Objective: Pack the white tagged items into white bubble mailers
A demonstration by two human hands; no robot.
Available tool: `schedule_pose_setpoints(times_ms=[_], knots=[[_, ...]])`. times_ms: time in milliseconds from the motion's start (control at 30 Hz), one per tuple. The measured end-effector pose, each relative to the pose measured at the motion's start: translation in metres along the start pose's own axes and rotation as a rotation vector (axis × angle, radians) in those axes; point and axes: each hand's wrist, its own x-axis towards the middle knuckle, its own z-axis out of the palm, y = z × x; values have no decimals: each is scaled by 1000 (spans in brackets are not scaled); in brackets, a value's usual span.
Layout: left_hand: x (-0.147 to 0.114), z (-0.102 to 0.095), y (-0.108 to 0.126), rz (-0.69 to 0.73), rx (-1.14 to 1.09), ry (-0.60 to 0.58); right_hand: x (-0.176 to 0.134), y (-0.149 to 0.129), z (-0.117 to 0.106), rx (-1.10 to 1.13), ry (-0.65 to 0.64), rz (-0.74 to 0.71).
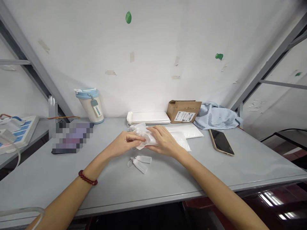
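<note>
Over the middle of the table, my left hand (pixel 124 142) pinches the open mouth of a white bubble mailer (pixel 144 144). My right hand (pixel 165 140) wraps around the same mailer from the other side, hiding much of it. What is inside the mailer, if anything, I cannot make out. In front of my hands lie two small translucent plastic bottles (pixel 141 164) with thin loops. More small translucent pieces (pixel 137 127) of a similar look are heaped just behind my hands, partly hidden. Further white bubble mailers (pixel 188 131) lie flat beyond my right hand.
A stack of white mailers (pixel 148 117) stands by the wall, beside a cardboard box (pixel 184 111) and a light blue cloth (pixel 216 115). A phone (pixel 221 142) lies at right. At left are a tumbler (pixel 91 107), a blurred item (pixel 73 138) and a power strip (pixel 21 132).
</note>
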Motion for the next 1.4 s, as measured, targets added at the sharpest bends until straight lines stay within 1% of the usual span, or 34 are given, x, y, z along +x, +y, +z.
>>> schedule_pose_setpoints(times_ms=[133,333,533,633,700,967,1067,1233,1400], knots=[[1,1,0,-26,-64,-10,0,0,0,3,-12,-5],[1,6,4,-39,-83,4,0,-3,-1,12,-50,-9],[2,16,9,-31,36,153,-1,-5,0,34,-57,-19],[1,18,14,-56,32,219,0,-7,0,36,-66,-21],[0,19,15,-71,24,241,0,-8,0,33,-78,-29],[1,20,9,-97,-16,249,0,-10,2,21,-88,-54],[2,21,8,-113,-45,271,1,-11,4,-38,-89,-90],[3,20,10,-197,-116,301,2,-16,4,-172,-94,-160],[2,19,13,-240,-134,308,3,-18,4,-185,-73,-170]])
